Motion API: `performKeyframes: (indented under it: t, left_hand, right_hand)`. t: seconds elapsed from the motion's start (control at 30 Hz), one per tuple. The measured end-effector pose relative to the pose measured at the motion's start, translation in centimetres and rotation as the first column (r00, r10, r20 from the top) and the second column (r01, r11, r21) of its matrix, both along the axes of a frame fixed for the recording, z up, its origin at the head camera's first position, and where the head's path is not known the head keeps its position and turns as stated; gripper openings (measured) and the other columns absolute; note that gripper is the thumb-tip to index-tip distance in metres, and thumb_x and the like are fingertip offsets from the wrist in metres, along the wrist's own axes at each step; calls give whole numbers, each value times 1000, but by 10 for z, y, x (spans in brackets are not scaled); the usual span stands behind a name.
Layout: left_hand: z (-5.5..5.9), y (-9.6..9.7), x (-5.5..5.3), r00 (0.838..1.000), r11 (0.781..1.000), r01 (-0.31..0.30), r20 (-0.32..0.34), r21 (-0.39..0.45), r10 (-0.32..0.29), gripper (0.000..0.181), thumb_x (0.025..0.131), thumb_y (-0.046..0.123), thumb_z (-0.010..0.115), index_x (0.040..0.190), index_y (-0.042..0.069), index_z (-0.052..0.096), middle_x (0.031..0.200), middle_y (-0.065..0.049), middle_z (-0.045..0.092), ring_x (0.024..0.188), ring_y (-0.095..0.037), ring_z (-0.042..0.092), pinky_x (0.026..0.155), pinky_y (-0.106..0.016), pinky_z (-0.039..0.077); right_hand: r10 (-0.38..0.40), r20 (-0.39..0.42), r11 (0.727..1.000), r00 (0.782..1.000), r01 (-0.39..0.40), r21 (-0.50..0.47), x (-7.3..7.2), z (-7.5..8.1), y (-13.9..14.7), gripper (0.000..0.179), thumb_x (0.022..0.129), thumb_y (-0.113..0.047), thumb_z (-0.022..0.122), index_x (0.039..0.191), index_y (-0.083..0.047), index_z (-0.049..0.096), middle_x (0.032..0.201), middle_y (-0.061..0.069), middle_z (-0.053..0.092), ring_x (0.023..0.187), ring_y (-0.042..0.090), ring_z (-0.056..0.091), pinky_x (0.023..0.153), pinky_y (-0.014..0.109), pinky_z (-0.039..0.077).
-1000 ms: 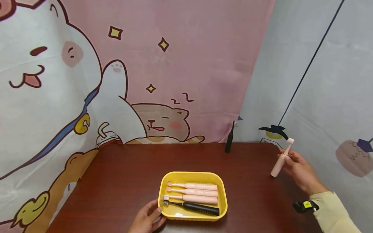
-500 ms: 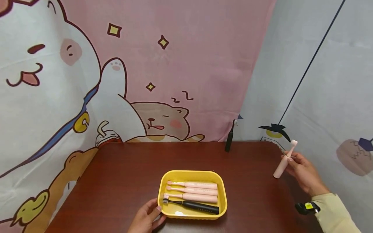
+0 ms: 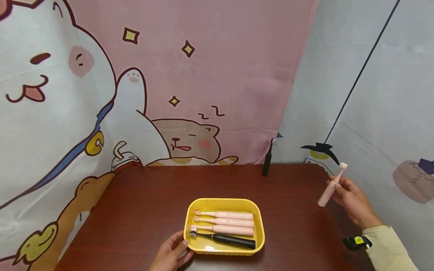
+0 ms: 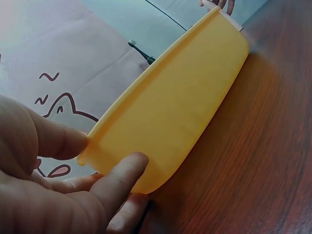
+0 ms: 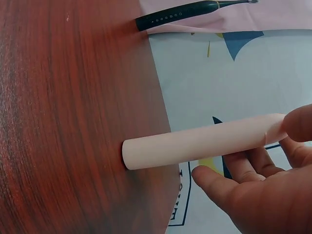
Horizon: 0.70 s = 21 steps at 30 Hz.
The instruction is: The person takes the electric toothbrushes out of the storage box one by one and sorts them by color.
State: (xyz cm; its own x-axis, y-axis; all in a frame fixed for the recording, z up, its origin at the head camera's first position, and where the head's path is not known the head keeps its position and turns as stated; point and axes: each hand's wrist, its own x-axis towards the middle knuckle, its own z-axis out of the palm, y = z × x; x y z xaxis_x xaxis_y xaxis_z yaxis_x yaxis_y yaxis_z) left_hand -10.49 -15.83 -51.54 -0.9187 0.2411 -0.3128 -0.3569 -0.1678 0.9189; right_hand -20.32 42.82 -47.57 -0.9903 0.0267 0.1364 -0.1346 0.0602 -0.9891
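My right hand (image 3: 354,201) pinches a pink electric toothbrush (image 3: 327,194) near the top of its handle, brush head up and tilted to the right. In the right wrist view the handle's flat base is right at the tabletop, near the table's edge. My left hand (image 3: 171,251) holds the near left corner of a yellow plastic tray (image 3: 225,201), its fingers at the rim and outer wall. Inside the tray lie three pink toothbrushes (image 3: 234,221) and, nearest me, a black electric toothbrush (image 3: 234,241), all sideways with heads to the left.
A second black electric toothbrush (image 3: 267,163) stands upright at the back edge of the dark red-brown table (image 3: 145,207). Cartoon-printed cloth (image 3: 230,75) hangs behind and along both sides. The right cloth comes close to my right hand.
My right hand has shifted slightly to the right with the pink toothbrush, mostly in the first half second. My left hand and the tray have stayed in place.
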Motion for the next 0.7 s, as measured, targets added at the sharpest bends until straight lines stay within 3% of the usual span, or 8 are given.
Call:
performKeyframes:
  t: [0.33,0.7]
  left_hand:
    - [1,-1,-1,1000,1000,-8,-12,2,8,63,103,9,52,148,-17,16,148,-40,25,122,-23,53,99,-41,54]
    - [-2,-1,-1,1000,1000,7,3,11,-7,64,102,9,54,147,-17,19,146,-37,31,119,-20,55,98,-41,55]
  right_hand:
    - [-22,14,987,1000,19,160,0,-1,-4,24,106,-29,44,129,-21,47,117,-30,52,103,-17,54,73,13,53]
    - [-39,40,989,998,33,143,6,-6,-6,22,105,-23,50,125,-23,43,114,-25,54,101,-11,58,74,14,54]
